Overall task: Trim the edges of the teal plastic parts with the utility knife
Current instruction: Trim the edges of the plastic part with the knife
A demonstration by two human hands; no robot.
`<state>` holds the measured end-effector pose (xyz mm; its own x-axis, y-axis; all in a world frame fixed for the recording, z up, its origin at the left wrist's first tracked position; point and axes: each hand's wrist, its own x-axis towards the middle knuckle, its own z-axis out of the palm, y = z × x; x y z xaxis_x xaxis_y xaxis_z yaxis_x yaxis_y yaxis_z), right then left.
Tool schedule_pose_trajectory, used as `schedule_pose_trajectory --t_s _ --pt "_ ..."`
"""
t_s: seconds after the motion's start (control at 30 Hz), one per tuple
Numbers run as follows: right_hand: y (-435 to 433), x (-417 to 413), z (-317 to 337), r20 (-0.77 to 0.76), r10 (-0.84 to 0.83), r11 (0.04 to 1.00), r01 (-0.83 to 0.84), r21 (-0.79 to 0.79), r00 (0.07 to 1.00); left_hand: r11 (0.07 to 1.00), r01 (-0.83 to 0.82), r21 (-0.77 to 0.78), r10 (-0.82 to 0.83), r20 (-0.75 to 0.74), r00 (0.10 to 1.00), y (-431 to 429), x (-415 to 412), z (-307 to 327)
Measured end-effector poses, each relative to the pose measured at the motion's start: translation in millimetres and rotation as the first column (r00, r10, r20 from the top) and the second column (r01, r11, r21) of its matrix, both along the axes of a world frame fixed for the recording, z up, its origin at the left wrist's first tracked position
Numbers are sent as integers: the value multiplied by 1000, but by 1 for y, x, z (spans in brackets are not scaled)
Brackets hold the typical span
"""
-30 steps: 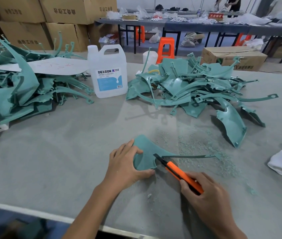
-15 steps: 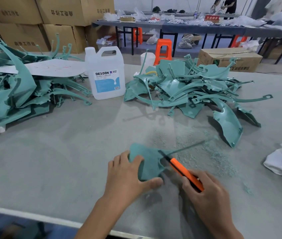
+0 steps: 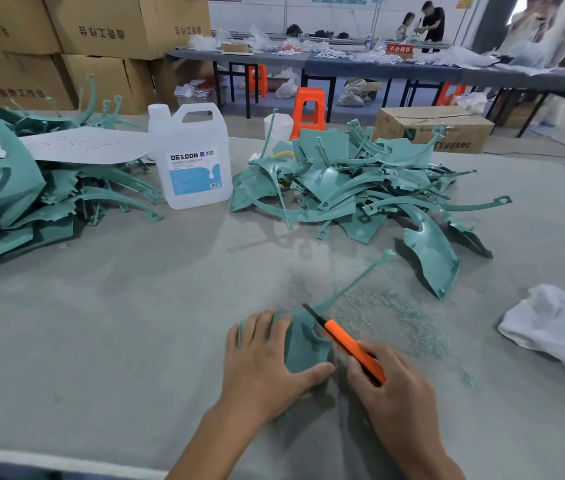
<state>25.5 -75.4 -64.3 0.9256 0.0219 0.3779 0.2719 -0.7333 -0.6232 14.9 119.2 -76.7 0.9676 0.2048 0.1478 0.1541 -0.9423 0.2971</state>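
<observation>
At the worktable's (image 3: 118, 323) near edge, a worker's left hand (image 3: 267, 358) is gripping a teal plastic part (image 3: 303, 344), thumb and fingers curled round it, while the right hand (image 3: 398, 386) is clasping the orange utility knife (image 3: 347, 344), blade trimming its edge; the next stroke is likely calling for shallow, steady pressure.

One utility knife (image 3: 350, 344), one jug (image 3: 193, 157), one cloth (image 3: 558, 327), two teal piles (image 3: 14, 195) (image 3: 360, 181).

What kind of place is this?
Probably a small factory or finishing workshop: heaps of identical teal plastic parts on a long work table, stacked cardboard boxes behind, and more cluttered tables at the back with people standing at them.
</observation>
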Motion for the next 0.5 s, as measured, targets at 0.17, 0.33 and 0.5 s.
schedule_pose_trajectory --t_s 0.17,0.33,0.5 --pt "-32 30 18 109 -135 988 142 -64 985 999 34 2 -34 -6 999 1 1 -2" --pt "-41 36 32 292 -134 977 175 -119 947 999 40 -11 -40 -10 999 1 1 -2" --pt "-19 18 20 207 101 969 -50 -241 973 1000 31 -7 -31 -12 999 1 2 -5"
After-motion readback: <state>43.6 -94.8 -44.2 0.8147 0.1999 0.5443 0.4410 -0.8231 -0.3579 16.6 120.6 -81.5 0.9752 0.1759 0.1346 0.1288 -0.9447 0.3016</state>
